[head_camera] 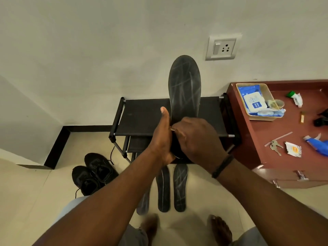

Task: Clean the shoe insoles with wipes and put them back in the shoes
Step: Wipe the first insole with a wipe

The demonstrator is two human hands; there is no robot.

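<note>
Insoles (180, 187) lie side by side on the floor between the person's bare feet and the black rack (142, 116), with a pair of black shoes (94, 172) to their left. Above them, the left hand (162, 139) holds the heel end of a dark insole (184, 86) upright, thumb straight along its edge. The right hand (193, 137) curls its fingers against that insole's lower part, perhaps over a wipe, barely visible. Farther right, a basket (262, 118) on the red cabinet (284, 128) holds a wipes pack (253, 102) reading "mee mee".
</note>
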